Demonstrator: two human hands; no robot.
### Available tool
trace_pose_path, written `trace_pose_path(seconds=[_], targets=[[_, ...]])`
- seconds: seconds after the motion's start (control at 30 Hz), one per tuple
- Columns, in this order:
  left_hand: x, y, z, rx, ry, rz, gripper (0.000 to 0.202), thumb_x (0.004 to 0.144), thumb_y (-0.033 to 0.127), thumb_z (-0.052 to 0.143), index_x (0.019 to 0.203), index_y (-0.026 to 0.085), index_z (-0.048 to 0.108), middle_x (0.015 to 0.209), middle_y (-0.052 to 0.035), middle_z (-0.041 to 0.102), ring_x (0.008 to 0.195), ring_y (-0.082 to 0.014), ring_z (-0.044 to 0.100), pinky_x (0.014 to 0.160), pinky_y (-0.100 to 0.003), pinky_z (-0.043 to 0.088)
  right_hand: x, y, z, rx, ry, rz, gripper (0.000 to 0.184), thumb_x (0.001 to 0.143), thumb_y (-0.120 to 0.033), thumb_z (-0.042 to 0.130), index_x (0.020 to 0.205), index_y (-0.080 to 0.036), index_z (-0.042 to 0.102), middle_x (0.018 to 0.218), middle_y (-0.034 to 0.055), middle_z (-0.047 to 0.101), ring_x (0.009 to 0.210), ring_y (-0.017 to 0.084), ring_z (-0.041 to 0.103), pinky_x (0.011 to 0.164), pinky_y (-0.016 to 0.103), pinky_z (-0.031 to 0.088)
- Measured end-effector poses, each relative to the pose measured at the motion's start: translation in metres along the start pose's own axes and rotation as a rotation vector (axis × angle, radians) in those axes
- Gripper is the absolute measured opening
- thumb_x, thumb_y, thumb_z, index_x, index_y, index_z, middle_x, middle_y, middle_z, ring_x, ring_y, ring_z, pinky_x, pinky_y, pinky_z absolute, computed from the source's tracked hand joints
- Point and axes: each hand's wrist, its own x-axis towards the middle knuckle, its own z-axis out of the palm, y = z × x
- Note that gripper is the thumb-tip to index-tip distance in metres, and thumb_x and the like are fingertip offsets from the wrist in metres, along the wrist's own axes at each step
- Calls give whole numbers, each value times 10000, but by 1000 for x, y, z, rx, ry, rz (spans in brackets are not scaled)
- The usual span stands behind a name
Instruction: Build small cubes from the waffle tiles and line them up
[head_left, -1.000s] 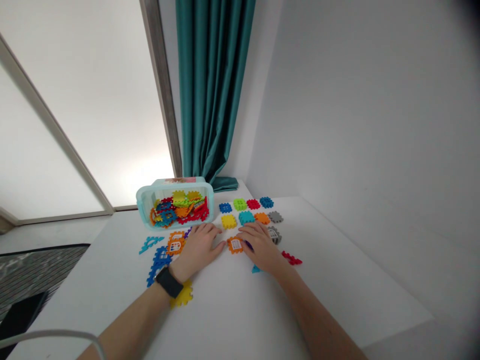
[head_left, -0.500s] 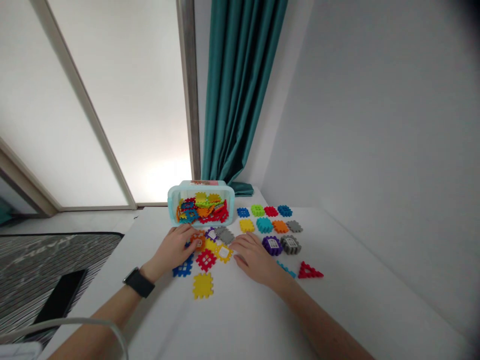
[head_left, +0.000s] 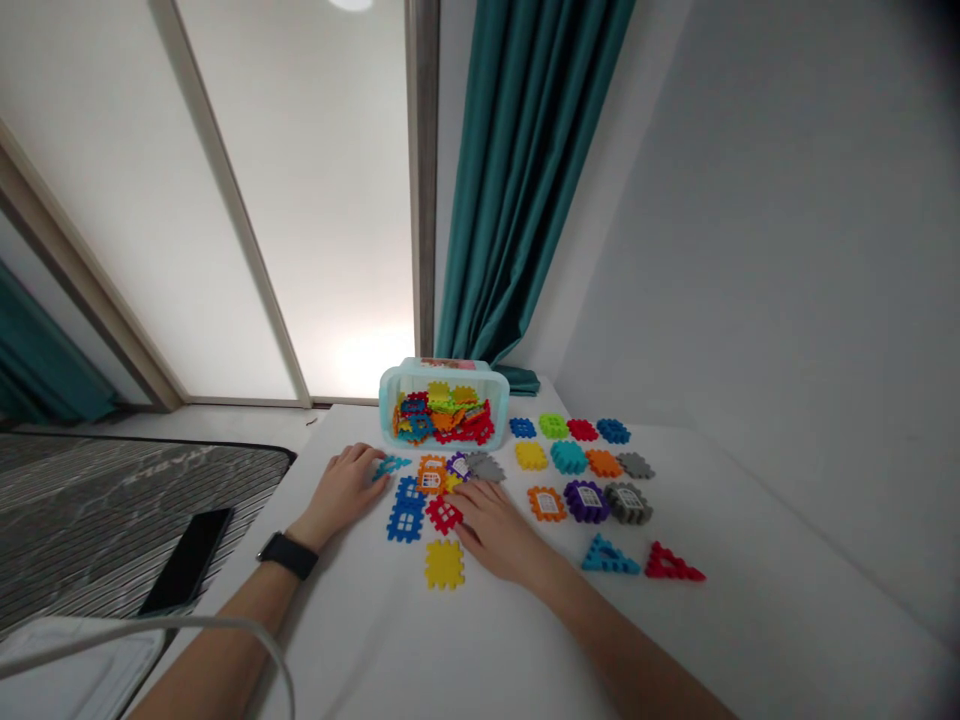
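Coloured plastic waffle tiles lie on a white table (head_left: 750,620). My left hand (head_left: 343,487), a dark watch on its wrist, lies flat with fingers spread beside a light-blue triangle tile (head_left: 391,464). Flat as well, my right hand (head_left: 491,530) rests with its fingertips against a red window tile (head_left: 442,513), next to a loose cluster holding a blue window tile (head_left: 406,522), an orange tile (head_left: 431,476) and a grey tile (head_left: 486,466). A yellow tile (head_left: 445,563) lies just in front of them. Neither hand holds anything.
A pale blue tub (head_left: 442,408) on its side holds several more tiles. Sorted tiles form rows to the right, with a blue triangle (head_left: 609,556) and a red triangle (head_left: 670,564) in front. A black phone (head_left: 187,560) lies left on a striped surface. Teal curtain behind.
The camera has swung left, shifting everything right in view. An orange window tile now sits in the sorted row. My left hand moved from the orange tile to the light-blue triangle.
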Motion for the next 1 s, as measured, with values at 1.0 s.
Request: trace_pose_path(seconds=[1.0], targets=[[-8, 24, -5, -75, 131, 91, 115, 877, 309, 630, 948, 222, 656, 1154, -93, 630, 1083, -277, 608, 924, -436, 505, -14, 4, 8, 113, 72, 35, 420, 925, -159, 525, 1340, -221, 549, 1352, 120, 591, 1275, 283, 519, 1084, 497, 455]])
